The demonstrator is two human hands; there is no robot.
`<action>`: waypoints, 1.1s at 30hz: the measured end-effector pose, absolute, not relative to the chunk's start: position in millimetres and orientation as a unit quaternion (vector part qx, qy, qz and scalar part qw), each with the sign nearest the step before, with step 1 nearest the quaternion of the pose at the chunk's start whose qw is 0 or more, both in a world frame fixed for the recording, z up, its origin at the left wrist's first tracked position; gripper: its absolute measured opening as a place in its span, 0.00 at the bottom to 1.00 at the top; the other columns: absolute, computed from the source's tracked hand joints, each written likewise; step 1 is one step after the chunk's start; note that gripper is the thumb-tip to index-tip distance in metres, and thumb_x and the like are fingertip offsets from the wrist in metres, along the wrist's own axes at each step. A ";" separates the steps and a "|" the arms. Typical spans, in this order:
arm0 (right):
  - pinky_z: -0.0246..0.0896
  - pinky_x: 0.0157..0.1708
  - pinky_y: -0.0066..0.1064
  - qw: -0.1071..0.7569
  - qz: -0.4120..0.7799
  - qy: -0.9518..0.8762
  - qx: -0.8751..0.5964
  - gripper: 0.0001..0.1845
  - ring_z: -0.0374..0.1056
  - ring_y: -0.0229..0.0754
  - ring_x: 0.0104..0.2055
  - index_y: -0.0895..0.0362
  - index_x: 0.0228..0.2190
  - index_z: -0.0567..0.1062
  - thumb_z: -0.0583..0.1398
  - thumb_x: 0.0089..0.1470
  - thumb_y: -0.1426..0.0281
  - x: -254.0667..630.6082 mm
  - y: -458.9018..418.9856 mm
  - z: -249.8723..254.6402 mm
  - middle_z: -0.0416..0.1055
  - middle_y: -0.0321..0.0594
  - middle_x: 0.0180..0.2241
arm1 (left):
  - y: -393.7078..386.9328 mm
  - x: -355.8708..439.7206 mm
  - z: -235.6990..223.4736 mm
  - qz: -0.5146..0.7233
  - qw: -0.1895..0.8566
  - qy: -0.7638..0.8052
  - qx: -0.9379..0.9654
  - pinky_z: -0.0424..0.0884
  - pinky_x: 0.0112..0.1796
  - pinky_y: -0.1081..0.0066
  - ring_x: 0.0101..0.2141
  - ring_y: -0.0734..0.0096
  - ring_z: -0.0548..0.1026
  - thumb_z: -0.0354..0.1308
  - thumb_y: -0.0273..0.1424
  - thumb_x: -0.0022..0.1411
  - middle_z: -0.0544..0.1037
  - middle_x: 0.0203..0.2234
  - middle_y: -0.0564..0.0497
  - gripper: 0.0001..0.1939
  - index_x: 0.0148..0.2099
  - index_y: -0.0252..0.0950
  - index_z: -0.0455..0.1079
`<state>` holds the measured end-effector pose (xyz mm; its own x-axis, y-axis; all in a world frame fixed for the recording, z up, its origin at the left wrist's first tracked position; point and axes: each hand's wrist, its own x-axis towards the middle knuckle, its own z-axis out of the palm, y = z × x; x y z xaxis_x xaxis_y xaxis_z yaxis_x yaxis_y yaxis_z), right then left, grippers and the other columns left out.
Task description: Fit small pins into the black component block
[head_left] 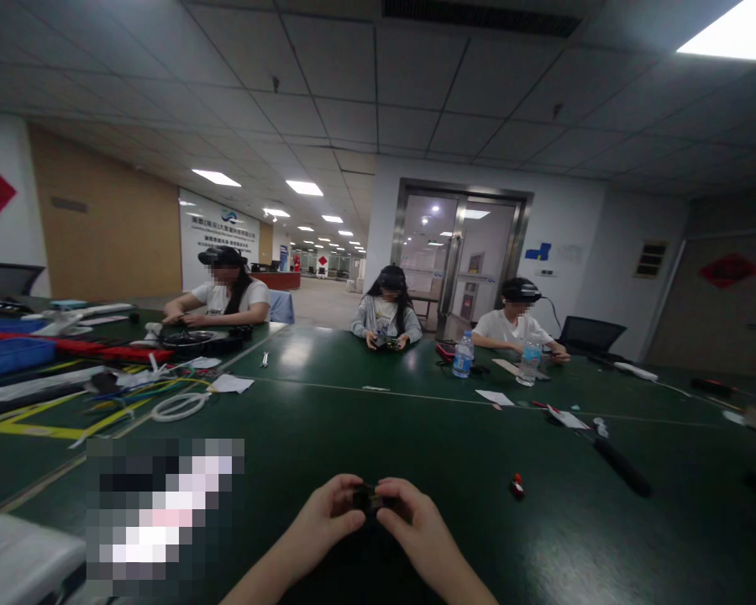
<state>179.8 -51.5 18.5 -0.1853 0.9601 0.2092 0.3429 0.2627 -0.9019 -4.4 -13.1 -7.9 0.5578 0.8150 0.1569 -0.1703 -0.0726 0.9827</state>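
Near the front of the green table, a small dark object is gripped at both ends. My left hand has its thumb and fingers closed on the left end. At the right end, my right hand pinches it in the same way. The object looks black and boxy, but its kind is too dark and too covered by fingers to make out. A small red and black piece lies on the table to the right of my right hand.
A white box stands at the near left, beside a blurred-out patch. Cables and a blue tray crowd the left. A black-handled tool lies right. Water bottles stand farther back, and three people sit across the table.
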 end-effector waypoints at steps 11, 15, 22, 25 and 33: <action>0.58 0.44 0.33 0.420 0.384 -0.670 -0.476 0.12 0.64 0.43 0.45 0.53 0.37 0.73 0.57 0.46 0.71 179.6 -61.1 28.8 0.66 0.38 0.44 | -18.6 -5.1 -2.5 0.371 0.670 0.260 0.588 0.63 0.43 0.64 0.41 0.63 0.72 0.65 0.35 0.48 0.75 0.39 0.48 0.23 0.46 0.39 0.62; 0.58 0.44 0.34 0.425 0.396 -0.664 -0.470 0.12 0.63 0.44 0.45 0.53 0.36 0.73 0.58 0.46 0.71 178.9 -64.9 32.3 0.65 0.37 0.45 | -20.2 -4.8 -0.7 0.375 0.665 0.270 0.586 0.63 0.43 0.64 0.40 0.62 0.72 0.66 0.37 0.46 0.75 0.37 0.48 0.25 0.45 0.38 0.63; 0.58 0.44 0.35 0.429 0.388 -0.663 -0.474 0.12 0.63 0.43 0.45 0.51 0.36 0.73 0.57 0.47 0.71 175.9 -65.2 31.0 0.65 0.37 0.45 | -19.5 -5.5 -5.1 0.381 0.657 0.254 0.599 0.64 0.42 0.65 0.40 0.63 0.72 0.64 0.36 0.50 0.75 0.37 0.49 0.22 0.46 0.38 0.62; 0.54 0.49 0.37 0.430 0.379 -0.663 -0.482 0.11 0.60 0.45 0.50 0.52 0.35 0.73 0.57 0.47 0.71 176.1 -64.5 30.1 0.62 0.38 0.48 | -19.2 -5.7 -5.1 0.387 0.664 0.245 0.591 0.64 0.43 0.65 0.40 0.64 0.72 0.64 0.34 0.50 0.75 0.38 0.49 0.21 0.45 0.37 0.62; 0.52 0.50 0.37 0.451 0.341 -0.662 -0.491 0.11 0.62 0.44 0.48 0.53 0.36 0.73 0.57 0.47 0.68 178.8 -60.5 30.6 0.68 0.38 0.43 | -22.2 -3.4 0.7 0.377 0.669 0.254 0.588 0.62 0.45 0.63 0.41 0.62 0.72 0.65 0.35 0.48 0.75 0.38 0.48 0.22 0.44 0.37 0.62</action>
